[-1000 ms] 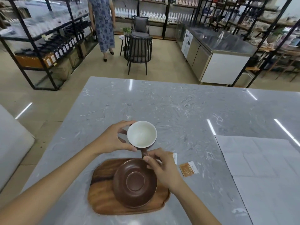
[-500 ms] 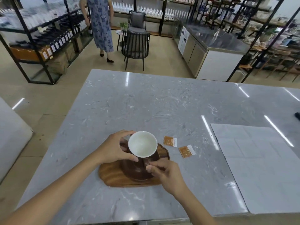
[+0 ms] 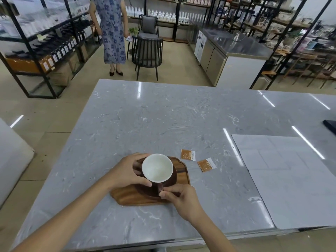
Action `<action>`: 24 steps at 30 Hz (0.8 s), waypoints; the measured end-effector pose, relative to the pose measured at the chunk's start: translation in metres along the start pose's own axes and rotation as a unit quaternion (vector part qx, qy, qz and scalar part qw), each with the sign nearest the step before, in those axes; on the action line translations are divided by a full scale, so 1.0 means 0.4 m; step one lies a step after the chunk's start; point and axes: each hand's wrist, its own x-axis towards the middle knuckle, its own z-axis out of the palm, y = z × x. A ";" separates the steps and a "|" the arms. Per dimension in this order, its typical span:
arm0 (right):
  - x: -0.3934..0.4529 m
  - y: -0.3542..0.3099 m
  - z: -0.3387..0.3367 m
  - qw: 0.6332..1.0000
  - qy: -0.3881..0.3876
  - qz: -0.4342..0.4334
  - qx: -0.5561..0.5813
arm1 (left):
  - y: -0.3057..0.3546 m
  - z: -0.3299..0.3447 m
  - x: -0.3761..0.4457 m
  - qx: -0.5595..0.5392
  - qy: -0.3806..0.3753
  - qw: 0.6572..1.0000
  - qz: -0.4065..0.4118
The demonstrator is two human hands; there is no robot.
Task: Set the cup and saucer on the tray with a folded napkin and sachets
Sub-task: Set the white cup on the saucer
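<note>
A brown cup (image 3: 157,168) with a white inside stands on a dark brown saucer (image 3: 174,176), which rests on the wooden tray (image 3: 127,196) near the table's front. My left hand (image 3: 125,172) wraps the cup's left side. My right hand (image 3: 179,199) pinches the cup's handle at the front. Two orange-and-white sachets (image 3: 188,154) (image 3: 207,164) lie on the marble just right of the tray. A large white napkin (image 3: 283,179) lies spread flat at the right.
The grey marble table (image 3: 163,115) stretches far ahead. A dark object (image 3: 331,125) pokes in at the right edge. Beyond the table stand a person (image 3: 112,33), a black chair (image 3: 148,50), shelving and a steel counter (image 3: 227,48).
The cup has come down from above the saucer onto it, both hands still holding it. My view has pulled back, showing more of the table.
</note>
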 end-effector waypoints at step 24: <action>0.033 0.030 -0.054 0.991 0.105 -0.050 -0.071 | 0.005 0.064 -0.095 -0.016 0.131 0.990 -0.044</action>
